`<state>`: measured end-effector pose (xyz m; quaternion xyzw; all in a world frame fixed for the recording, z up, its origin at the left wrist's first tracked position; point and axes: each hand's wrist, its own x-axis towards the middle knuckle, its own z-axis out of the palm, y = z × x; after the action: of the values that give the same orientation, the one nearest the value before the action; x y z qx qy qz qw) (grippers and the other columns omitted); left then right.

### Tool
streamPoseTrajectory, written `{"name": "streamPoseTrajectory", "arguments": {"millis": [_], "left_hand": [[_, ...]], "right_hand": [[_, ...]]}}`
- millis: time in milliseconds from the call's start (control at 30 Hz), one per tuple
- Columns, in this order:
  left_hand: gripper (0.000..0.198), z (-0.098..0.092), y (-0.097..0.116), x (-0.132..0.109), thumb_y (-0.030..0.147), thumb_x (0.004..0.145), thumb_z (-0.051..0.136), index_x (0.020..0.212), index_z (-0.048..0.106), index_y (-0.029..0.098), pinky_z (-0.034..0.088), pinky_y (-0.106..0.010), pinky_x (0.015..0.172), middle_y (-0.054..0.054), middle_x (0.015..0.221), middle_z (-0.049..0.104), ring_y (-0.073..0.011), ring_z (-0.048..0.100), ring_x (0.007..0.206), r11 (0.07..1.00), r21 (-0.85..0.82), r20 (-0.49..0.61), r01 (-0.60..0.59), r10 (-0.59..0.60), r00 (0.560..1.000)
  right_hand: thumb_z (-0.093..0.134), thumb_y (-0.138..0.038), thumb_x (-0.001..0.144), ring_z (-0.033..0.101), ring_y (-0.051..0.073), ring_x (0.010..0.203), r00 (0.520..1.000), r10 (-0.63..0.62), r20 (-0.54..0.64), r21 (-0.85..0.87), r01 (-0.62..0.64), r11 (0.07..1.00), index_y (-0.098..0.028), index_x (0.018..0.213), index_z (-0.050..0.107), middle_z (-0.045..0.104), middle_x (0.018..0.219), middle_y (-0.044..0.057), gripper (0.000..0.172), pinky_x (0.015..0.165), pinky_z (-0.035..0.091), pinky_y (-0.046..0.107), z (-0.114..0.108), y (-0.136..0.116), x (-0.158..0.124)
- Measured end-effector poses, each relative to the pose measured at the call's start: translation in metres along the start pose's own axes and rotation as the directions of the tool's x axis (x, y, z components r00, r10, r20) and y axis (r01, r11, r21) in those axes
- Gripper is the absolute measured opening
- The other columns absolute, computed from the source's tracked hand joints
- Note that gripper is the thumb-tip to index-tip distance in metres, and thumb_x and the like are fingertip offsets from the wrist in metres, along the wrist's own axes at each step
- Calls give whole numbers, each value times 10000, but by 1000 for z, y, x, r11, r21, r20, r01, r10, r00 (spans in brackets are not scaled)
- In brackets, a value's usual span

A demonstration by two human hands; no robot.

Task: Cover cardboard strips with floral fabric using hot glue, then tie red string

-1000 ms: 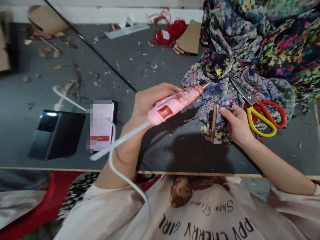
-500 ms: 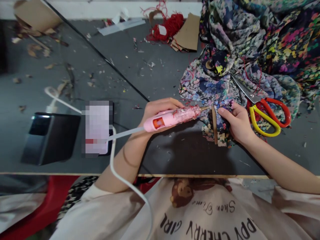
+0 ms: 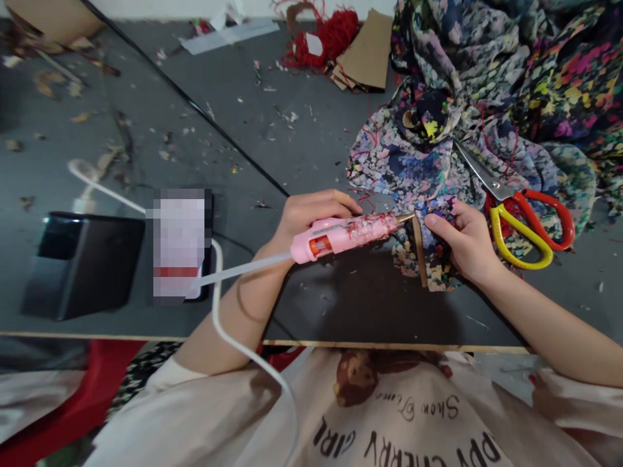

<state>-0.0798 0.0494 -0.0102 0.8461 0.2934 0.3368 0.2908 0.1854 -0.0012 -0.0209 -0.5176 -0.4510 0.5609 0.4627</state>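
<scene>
My left hand is wrapped round a pink glue gun, with a translucent glue stick sticking out of its back end. The gun's metal nozzle meets the top of a narrow brown cardboard strip lying on floral fabric. Just right of the strip, my right hand pinches the fabric between thumb and fingers. Scissors with one red and one yellow handle rest on the fabric beyond that hand, blades pointing up and left.
A bundle of red yarn and cardboard pieces lie at the back. On the left are a phone, a dark box-like object and a white cable. A black cord crosses the scrap-littered table.
The glue gun has shifted slightly right and down, and its nozzle now reaches the cardboard strip. The right hand keeps its pinch. The whole view has moved a little.
</scene>
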Motion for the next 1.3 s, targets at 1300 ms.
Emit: {"name": "streamPoseTrajectory", "arguments": {"millis": [1300], "left_hand": [[412, -1, -2, -1, 529, 946, 542, 721, 675, 210, 556, -248, 683, -68, 857, 757, -151, 722, 757, 997, -12, 1, 74, -74, 997]], "right_hand": [[761, -424, 765, 522, 133, 650, 999, 27, 23, -40, -26, 999, -206, 723, 659, 619, 702, -23, 244, 611, 431, 263, 1, -5, 1]]}}
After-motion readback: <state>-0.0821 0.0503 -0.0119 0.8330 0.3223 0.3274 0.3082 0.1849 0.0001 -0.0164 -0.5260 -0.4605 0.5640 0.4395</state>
